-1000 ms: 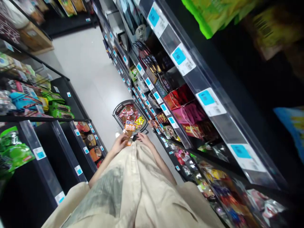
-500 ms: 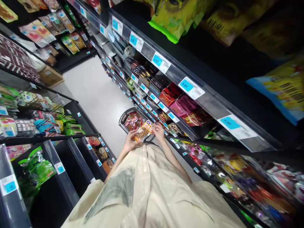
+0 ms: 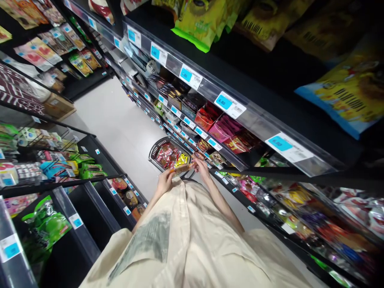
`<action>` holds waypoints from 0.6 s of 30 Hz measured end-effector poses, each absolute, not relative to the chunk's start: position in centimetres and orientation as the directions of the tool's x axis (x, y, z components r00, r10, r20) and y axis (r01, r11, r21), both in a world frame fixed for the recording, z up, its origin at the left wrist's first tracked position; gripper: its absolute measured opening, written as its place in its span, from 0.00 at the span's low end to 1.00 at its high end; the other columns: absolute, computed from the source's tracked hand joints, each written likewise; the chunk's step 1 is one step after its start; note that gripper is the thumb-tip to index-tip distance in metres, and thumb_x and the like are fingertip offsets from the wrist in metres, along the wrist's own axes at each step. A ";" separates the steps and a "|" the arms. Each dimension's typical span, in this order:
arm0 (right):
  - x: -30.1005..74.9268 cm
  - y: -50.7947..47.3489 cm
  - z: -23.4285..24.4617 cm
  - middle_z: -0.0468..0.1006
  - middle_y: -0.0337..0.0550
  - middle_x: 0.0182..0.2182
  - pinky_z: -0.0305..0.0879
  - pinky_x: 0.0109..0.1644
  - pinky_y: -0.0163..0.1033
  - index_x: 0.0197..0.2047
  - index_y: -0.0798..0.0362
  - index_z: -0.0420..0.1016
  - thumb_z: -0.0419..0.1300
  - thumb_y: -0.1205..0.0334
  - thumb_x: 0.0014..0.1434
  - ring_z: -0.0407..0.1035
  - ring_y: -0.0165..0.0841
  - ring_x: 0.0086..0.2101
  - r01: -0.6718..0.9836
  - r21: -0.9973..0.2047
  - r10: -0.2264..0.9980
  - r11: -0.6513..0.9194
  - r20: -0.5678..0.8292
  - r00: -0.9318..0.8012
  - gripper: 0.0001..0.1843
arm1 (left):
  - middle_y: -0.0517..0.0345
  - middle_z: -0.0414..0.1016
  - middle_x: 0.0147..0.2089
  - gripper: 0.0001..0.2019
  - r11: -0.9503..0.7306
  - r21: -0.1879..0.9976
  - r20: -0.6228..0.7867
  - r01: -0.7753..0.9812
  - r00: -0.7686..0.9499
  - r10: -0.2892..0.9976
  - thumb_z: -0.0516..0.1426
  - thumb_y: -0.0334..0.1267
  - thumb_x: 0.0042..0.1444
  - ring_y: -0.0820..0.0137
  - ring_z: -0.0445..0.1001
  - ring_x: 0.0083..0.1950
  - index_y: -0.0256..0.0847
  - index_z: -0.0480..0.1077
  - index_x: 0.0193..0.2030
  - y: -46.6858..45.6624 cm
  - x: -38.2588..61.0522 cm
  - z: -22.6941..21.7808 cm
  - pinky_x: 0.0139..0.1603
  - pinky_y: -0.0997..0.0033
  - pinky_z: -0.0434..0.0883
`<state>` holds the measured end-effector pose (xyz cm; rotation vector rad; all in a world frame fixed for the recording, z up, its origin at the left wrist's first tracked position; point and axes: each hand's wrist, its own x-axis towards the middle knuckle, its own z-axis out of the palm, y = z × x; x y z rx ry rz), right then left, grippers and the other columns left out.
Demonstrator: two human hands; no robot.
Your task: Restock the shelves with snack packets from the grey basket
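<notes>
Head view, left hand (image 3: 165, 181), right hand (image 3: 202, 167), grip clamped on thin packet (image 3: 182, 168), perforated basket (image 3: 154, 149)

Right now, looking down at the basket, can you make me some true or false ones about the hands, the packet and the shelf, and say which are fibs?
1. The left hand and right hand hold one snack packet between them. True.
2. The snack packet lies on the floor. False: it is held up in the hands.
3. The black shopping basket has red packets and yellow packets in it. True.
4. The price labels along the near right shelf are red. False: they are blue and white.
5. The shirt is black. False: it is beige with a dark patch.
</notes>
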<state>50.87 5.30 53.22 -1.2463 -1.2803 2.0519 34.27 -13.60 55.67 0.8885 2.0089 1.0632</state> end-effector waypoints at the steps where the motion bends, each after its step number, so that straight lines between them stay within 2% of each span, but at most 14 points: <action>1: 51.0 5.2 53.2 0.72 0.36 0.21 0.54 0.21 0.33 0.36 0.53 0.81 0.67 0.34 0.55 0.60 0.28 0.20 0.116 -0.876 0.721 -0.468 -0.455 -0.522 0.27 | 0.53 0.79 0.34 0.21 0.474 0.854 -0.287 0.216 -0.563 0.775 0.53 0.53 0.70 0.67 0.73 0.29 0.38 0.80 0.45 -13.7 34.3 55.7 0.35 0.67 0.70; 3: 51.3 5.0 53.0 0.69 0.33 0.19 0.51 0.23 0.33 0.31 0.53 0.80 0.70 0.34 0.52 0.57 0.27 0.20 0.152 -0.908 0.741 -0.390 -0.408 -0.534 0.28 | 0.58 0.73 0.26 0.24 0.517 0.837 -0.312 0.180 -0.619 0.721 0.53 0.57 0.69 0.68 0.70 0.28 0.38 0.77 0.36 -13.8 34.2 55.7 0.33 0.69 0.66; 6: 51.8 4.6 52.3 0.65 0.32 0.18 0.50 0.25 0.34 0.27 0.54 0.78 0.72 0.34 0.50 0.55 0.27 0.21 0.208 -0.941 0.777 -0.269 -0.339 -0.530 0.28 | 0.59 0.69 0.23 0.28 0.526 0.835 -0.300 0.159 -0.671 0.678 0.53 0.63 0.66 0.69 0.66 0.28 0.40 0.72 0.28 -13.8 33.9 55.5 0.32 0.70 0.61; 10: 52.2 4.6 51.4 0.58 0.30 0.16 0.49 0.26 0.34 0.18 0.51 0.67 0.69 0.35 0.53 0.51 0.26 0.21 0.276 -0.949 0.820 -0.149 -0.275 -0.502 0.31 | 0.61 0.68 0.22 0.29 0.542 0.830 -0.342 0.131 -0.647 0.681 0.53 0.65 0.64 0.70 0.64 0.27 0.41 0.69 0.26 -13.3 33.8 55.4 0.31 0.71 0.59; 12: 52.1 4.8 50.9 0.57 0.30 0.17 0.51 0.27 0.34 0.17 0.50 0.62 0.68 0.36 0.54 0.52 0.27 0.22 0.296 -0.949 0.833 -0.112 -0.252 -0.492 0.32 | 0.63 0.66 0.21 0.28 0.541 0.839 -0.389 0.050 -0.640 0.663 0.56 0.64 0.63 0.71 0.63 0.27 0.41 0.68 0.25 -12.9 33.9 55.3 0.31 0.72 0.58; 13: 52.0 4.9 50.7 0.59 0.31 0.18 0.54 0.28 0.34 0.18 0.50 0.63 0.68 0.37 0.55 0.55 0.27 0.22 0.305 -0.948 0.839 -0.097 -0.242 -0.486 0.30 | 0.64 0.65 0.20 0.27 0.538 0.842 -0.432 -0.035 -0.640 0.635 0.58 0.63 0.62 0.72 0.62 0.26 0.41 0.67 0.25 -12.7 33.9 55.1 0.30 0.73 0.57; 15: 51.8 5.1 50.5 0.68 0.34 0.23 0.62 0.32 0.35 0.24 0.52 0.72 0.68 0.38 0.55 0.61 0.29 0.25 0.343 -0.938 0.858 -0.051 -0.217 -0.465 0.25 | 0.66 0.63 0.19 0.25 0.518 0.824 -0.533 -0.231 -0.627 0.568 0.63 0.61 0.57 0.74 0.59 0.24 0.41 0.66 0.25 -12.5 33.8 54.6 0.28 0.73 0.54; 17: 51.8 5.3 50.4 0.79 0.44 0.36 0.71 0.39 0.39 0.39 0.54 0.80 0.68 0.40 0.56 0.70 0.33 0.30 0.387 -0.922 0.873 0.024 -0.169 -0.457 0.23 | 0.68 0.62 0.18 0.25 0.498 0.779 -0.620 -0.382 -0.587 0.521 0.66 0.60 0.54 0.76 0.56 0.22 0.40 0.67 0.26 -12.4 33.6 53.8 0.25 0.73 0.50; 18: 51.9 5.3 50.4 0.81 0.50 0.44 0.74 0.45 0.42 0.47 0.54 0.81 0.67 0.41 0.58 0.74 0.36 0.36 0.394 -0.915 0.866 0.080 -0.132 -0.483 0.25 | 0.69 0.61 0.18 0.24 0.497 0.755 -0.653 -0.428 -0.564 0.505 0.67 0.60 0.53 0.77 0.54 0.21 0.40 0.68 0.28 -12.5 33.5 53.3 0.24 0.73 0.49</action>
